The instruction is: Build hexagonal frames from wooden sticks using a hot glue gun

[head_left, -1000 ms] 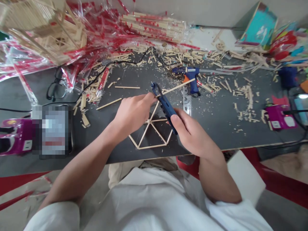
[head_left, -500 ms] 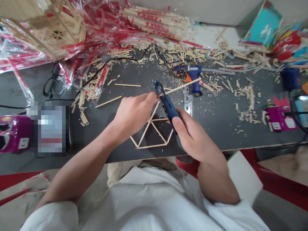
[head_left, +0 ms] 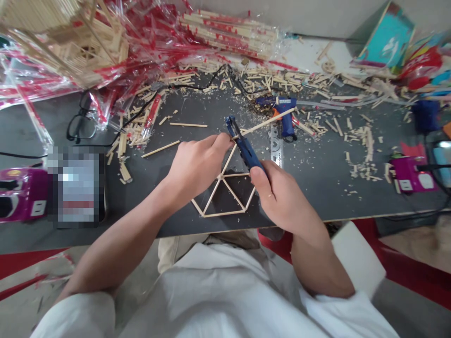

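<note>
My right hand (head_left: 282, 197) is closed round the handles of blue cutting pliers (head_left: 243, 145), whose jaws grip a long thin wooden stick (head_left: 268, 120). The stick slants up to the right from the jaws. My left hand (head_left: 197, 164) pinches the near end of that stick just left of the jaws. Under both hands lies a flat frame of glued sticks (head_left: 225, 192), with spokes meeting at a centre, on the dark table (head_left: 317, 188).
A blue glue gun (head_left: 282, 115) and a metal ruler (head_left: 275, 148) lie behind the pliers. Stick offcuts litter the back. Packs of sticks in red-printed wrap (head_left: 225, 33) and a stick model (head_left: 77, 42) are piled at the back left. Black glasses (head_left: 81, 126) lie left.
The pliers' handles have closed further in my right hand, which moved slightly up the tool. The stick and my left hand stay in place.
</note>
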The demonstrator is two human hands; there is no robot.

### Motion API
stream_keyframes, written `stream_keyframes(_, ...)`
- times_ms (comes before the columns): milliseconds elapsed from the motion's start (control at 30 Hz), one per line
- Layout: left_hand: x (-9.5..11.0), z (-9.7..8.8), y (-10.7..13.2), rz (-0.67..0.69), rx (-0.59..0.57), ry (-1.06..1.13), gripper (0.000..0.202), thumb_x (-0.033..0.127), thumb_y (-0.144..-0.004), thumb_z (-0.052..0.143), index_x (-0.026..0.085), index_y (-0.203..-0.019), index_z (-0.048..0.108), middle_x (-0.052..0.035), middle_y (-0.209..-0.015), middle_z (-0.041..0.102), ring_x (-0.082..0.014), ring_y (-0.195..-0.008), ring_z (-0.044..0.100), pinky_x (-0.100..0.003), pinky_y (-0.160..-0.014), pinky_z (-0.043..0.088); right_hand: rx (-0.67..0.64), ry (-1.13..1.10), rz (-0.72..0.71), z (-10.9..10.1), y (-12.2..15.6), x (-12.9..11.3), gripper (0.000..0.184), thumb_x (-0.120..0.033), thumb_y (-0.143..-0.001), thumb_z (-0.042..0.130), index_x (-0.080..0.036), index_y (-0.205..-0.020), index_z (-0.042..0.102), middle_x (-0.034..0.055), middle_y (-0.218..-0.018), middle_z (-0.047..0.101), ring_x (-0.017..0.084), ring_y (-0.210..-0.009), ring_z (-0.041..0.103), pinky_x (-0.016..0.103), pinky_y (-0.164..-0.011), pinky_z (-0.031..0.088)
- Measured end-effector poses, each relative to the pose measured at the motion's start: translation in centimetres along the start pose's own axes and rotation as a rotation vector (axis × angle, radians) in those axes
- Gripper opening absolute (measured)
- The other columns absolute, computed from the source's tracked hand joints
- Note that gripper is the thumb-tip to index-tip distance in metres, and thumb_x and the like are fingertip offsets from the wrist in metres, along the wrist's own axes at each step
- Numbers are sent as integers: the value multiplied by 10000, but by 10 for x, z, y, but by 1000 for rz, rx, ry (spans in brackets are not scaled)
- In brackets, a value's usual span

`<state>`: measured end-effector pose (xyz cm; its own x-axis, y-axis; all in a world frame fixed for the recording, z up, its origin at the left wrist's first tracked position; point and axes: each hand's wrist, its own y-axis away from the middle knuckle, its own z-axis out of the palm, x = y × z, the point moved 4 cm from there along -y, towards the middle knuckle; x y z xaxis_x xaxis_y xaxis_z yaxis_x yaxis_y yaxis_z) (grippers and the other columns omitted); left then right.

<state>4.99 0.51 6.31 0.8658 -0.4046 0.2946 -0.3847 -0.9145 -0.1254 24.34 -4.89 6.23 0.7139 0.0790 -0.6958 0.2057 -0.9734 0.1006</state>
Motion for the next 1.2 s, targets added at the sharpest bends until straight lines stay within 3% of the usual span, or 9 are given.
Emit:
stream_keyframes(167, -4, -2, -3, -40, -16, 59, 309, 302, -1132, 385, 222, -1142, 684, -95, -975, 803, -196, -723, 714, -300, -630, 417, 0, 233, 1, -2, -14, -8, 640, -726, -1115, 239, -225, -975, 613, 149, -893, 725, 301, -796, 682, 407, -707, 406)
stream_keyframes(300, -11, 1, -7, -68, -38, 49, 317, 257, -1110, 396, 176, -1156, 699, -144, -990, 815, -253, -793, 765, -328, -694, 496, -72, 408, 15, -5, -33, -13, 699, -724, -1116, 184, -231, -864, 612, 151, -785, 707, 300, -715, 675, 398, -651, 327)
stream_keyframes(467, -23, 4, -13, -140, -6, 38, 359, 256, -1100, 398, 145, -1095, 740, -157, -951, 831, -266, -829, 789, -335, -762, 532, -180, 424, -58, -6, -62, -17, 703, -705, -1117, 193, -230, -812, 613, 138, -739, 684, 275, -669, 642, 382, -635, 306)
stream_keyframes(600, -34, -9, -14, -207, 68, 70, 421, 289, -1104, 382, 145, -1114, 777, -149, -950, 837, -259, -824, 774, -351, -809, 541, -135, 430, -72, -3, -79, -18, 733, -707, -1117, 153, -227, -828, 624, 128, -734, 673, 253, -638, 609, 368, -628, 281)
stream_keyframes(800, -50, -26, -16, -126, 179, 142, 453, 365, -1116, 396, 185, -1101, 812, -96, -945, 840, -218, -812, 742, -326, -828, 514, -161, 499, -54, -10, -72, -9, 699, -741, -1100, 209, -233, -841, 614, 123, -746, 671, 255, -633, 596, 361, -620, 269)
stream_keyframes(900, -61, -18, -21, -142, 164, 79, 439, 393, -1118, 413, 184, -1103, 798, -117, -979, 838, -238, -839, 743, -332, -789, 483, -56, 503, 37, -34, -55, 8, 668, -740, -1096, 226, -236, -853, 591, 138, -793, 707, 289, -702, 656, 377, -643, 337)
stream_keyframes(1000, -73, -6, -26, -181, 115, 17, 426, 432, -1117, 437, 189, -1041, 780, -125, -938, 822, -262, -843, 739, -343, -762, 450, 48, 633, 296, -62, -35, 45, 622, -688, -1094, 284, -196, -993, 651, 196, -897, 751, 372, -823, 722, 417, -696, 425)
stream_keyframes(1100, -82, 3, -30, -190, 57, -8, 397, 430, -1114, 448, 203, -1038, 764, -125, -949, 814, -284, -885, 746, -351, -754, 432, 165, 700, 559, -81, -18, 93, 719, -634, -1095, 266, -55, -1238, 668, 336, -1165, 744, 507, -1095, 732, 519, -862, 527)
stream_keyframes(1200, -86, 10, -32, -177, 4, -15, 387, 437, -1119, 441, 210, -1046, 746, -130, -991, 814, -300, -921, 748, -357, -752, 424, 272, 757, 755, -88, -8, 132, 835, -617, -1066, 341, 110, -1403, 577, 448, -1366, 624, 610, -1270, 652, 625, -1012, 526)
